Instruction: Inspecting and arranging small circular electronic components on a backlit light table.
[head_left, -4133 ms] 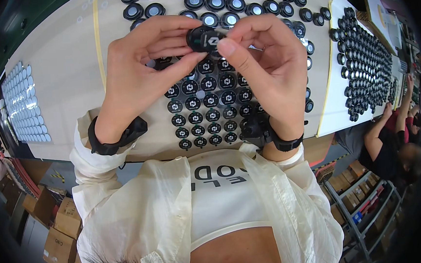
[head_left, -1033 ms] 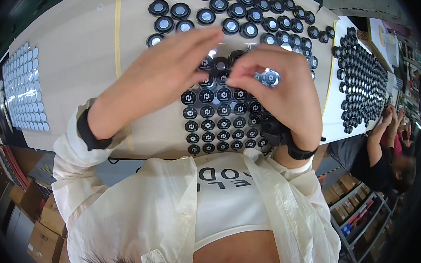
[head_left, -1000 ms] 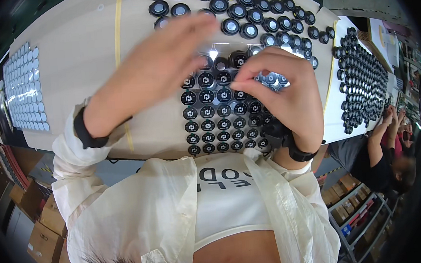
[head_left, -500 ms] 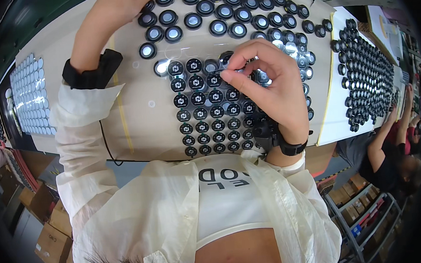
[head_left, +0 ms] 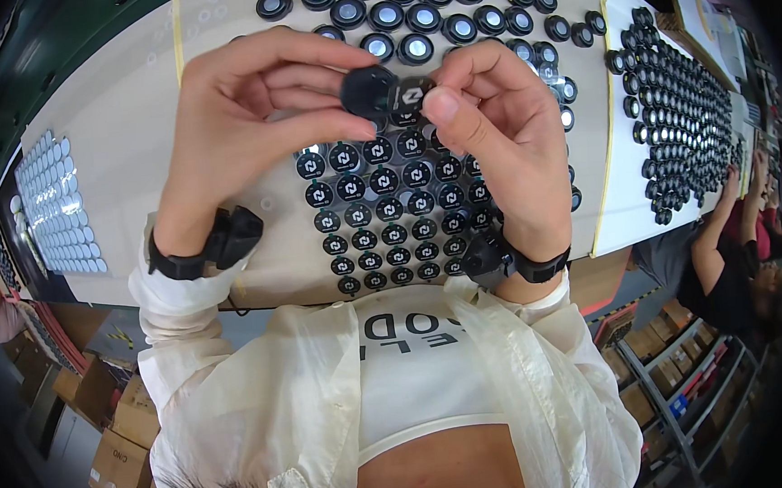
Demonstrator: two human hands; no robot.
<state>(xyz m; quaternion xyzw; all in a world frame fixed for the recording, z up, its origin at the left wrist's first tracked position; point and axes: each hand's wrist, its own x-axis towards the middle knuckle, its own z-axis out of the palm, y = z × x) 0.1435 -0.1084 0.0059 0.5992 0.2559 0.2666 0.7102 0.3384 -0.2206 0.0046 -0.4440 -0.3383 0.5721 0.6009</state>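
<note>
Between the thumb and fingers of my left hand [head_left: 242, 118] is a round black part [head_left: 365, 92], raised above the table with its plain dark face showing. Pinched in my right hand [head_left: 512, 131] is a round black sticker [head_left: 409, 99] with a white logo. The sticker sits right at the part's right edge; whether they touch, I cannot tell. Below both hands lies a clear sheet with rows of matching round stickers [head_left: 390, 210], partly hidden by my right hand and wrist. Beyond my hands stand several black round parts with silver centres [head_left: 386, 16].
A sheet of pale round discs [head_left: 60, 208] lies at the table's left. On a white surface to the right are many black round parts [head_left: 680, 124], with a co-worker's arm [head_left: 709, 222] beside them. Cardboard boxes [head_left: 121, 470] and a metal rack [head_left: 670, 415] stand below table level.
My left hand has come back from the far parts, bringing a black round part to the middle. My right hand has stayed near its place, and the sticker sheet has shifted slightly.
</note>
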